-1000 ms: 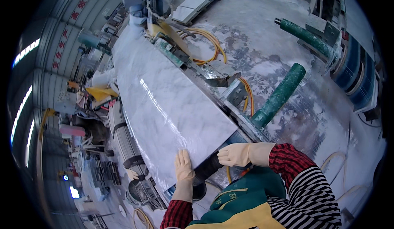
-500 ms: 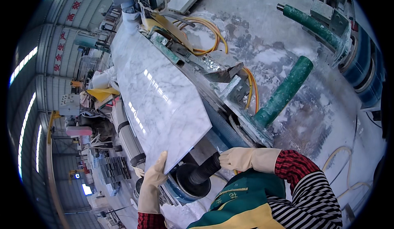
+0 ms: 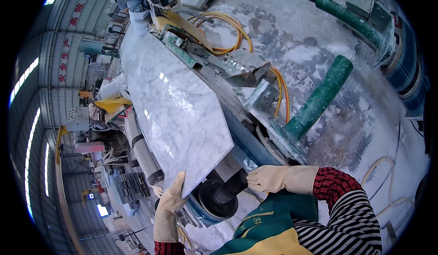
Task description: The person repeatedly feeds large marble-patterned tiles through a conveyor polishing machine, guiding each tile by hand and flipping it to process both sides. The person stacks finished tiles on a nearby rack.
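A white marble slab (image 3: pixel 182 122) with grey veins and angled corners lies across a blue belt machine and reaches toward me. My left hand (image 3: pixel 169 205), in a beige rubber glove, grips its near end, the thumb on top and the other fingers partly hidden at the edge. My right hand (image 3: pixel 280 178), gloved the same way, is bent with its fingers together beside the end of a black ribbed cylinder (image 3: pixel 230 187). Whether those fingers hold the cylinder or a part behind it is hidden. A round black disc (image 3: pixel 214 205) sits at the cylinder's base, below the slab.
Green posts (image 3: pixel 321 95) jut from the machine's right side. Yellow hoses (image 3: pixel 242 31) coil on the dusty floor, and a pale hose (image 3: pixel 392 182) lies at right. Blue rollers (image 3: pixel 401 72) stand far right. A grey ribbed tube (image 3: pixel 142 147) runs along the slab's left.
The view has shifted slightly, and the light reflections on the slab have shrunk and moved. Both hands keep nearly the same places and poses.
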The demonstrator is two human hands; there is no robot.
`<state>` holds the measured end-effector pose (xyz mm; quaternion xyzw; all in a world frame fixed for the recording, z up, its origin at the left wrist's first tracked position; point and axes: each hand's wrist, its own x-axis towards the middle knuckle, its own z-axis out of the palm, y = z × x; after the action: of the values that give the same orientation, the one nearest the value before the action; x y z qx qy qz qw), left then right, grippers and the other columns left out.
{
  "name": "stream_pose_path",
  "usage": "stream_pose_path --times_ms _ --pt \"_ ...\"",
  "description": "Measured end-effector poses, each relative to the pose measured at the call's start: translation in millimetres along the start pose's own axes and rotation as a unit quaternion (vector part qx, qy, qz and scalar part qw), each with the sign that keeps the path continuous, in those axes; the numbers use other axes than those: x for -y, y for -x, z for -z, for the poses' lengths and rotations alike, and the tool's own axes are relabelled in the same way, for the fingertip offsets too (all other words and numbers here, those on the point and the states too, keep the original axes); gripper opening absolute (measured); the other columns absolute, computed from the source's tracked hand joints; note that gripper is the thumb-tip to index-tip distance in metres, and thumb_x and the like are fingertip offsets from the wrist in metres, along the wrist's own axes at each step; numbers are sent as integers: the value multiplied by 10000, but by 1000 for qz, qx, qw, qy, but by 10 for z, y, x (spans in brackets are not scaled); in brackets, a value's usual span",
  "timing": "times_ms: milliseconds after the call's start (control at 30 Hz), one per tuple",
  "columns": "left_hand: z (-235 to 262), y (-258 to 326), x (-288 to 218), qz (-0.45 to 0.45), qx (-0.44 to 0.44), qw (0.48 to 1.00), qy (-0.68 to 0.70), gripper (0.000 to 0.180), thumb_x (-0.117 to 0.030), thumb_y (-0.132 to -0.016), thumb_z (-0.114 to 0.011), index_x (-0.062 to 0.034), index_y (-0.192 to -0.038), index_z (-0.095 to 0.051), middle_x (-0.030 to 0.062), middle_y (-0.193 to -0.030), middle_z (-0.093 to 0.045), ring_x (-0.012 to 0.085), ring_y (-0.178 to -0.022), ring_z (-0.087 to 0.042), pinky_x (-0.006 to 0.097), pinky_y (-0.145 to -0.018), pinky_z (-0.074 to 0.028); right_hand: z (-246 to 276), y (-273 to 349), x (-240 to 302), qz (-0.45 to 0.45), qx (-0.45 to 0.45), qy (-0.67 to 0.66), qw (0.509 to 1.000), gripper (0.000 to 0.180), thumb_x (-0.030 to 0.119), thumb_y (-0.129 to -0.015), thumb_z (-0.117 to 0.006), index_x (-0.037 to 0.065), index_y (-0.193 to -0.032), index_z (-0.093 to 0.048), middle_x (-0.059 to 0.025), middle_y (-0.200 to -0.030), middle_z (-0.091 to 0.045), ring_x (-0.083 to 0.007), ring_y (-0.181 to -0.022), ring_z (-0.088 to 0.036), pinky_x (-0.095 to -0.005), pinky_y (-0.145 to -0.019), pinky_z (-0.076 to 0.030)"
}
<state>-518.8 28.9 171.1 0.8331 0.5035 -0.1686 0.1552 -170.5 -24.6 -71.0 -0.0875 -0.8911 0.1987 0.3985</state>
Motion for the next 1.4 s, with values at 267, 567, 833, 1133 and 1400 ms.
stream_pose_path --times_ms 267,567,833,1133,1400 --pt "37 19 119 -45 -14 999 -2 933 -2 -747 -760 -39 -1585 -353 322 -1288 -645 437 -1166 -667 420 -1075 -468 -118 37 16 -9 -26 -37 999 329 211 -749 -621 -23 -979 -633 -127 -973 -632 -301 -940 -615 -373 -857 -538" --pt "1 69 134 -47 -23 998 -34 930 -12 -757 -749 -52 -1592 -341 289 -1291 -654 430 -1117 -683 408 -1000 -514 -6 -69 123 -118 -34 -98 988 303 181 -797 -667 17 -1053 -669 -139 -942 -655 -324 -875 -657 -433 -767 -556" --pt "39 52 41 2 13 1000 13 925 -16 -758 -754 -42 -1586 -340 302 -1313 -635 434 -1196 -646 407 -1047 -492 170 -1201 379 -355 -91 -334 868 455 321 -965 -654 -14 -1273 -667 -219 -1142 -729 -383 -1020 -712 -447 -875 -556" --pt "-248 98 161 -86 -89 988 93 587 -89 -948 -699 -52 -1490 -476 241 -1295 -658 387 -1189 -647 417 -1035 -490 -530 -1947 325 -310 -290 -439 792 489 224 -967 -695 -40 -1363 -584 -216 -1333 -647 -320 -1257 -609 -416 -1057 -479" --pt "-342 563 -125 -36 -246 968 32 633 -133 -803 -772 -26 -1391 -564 186 -1391 -618 419 -1328 -551 443 -1089 -473 -571 -1971 536 -417 -263 -376 784 455 256 -1025 -648 -74 -1336 -607 -163 -1280 -679 -250 -1200 -620 -367 -1040 -475"
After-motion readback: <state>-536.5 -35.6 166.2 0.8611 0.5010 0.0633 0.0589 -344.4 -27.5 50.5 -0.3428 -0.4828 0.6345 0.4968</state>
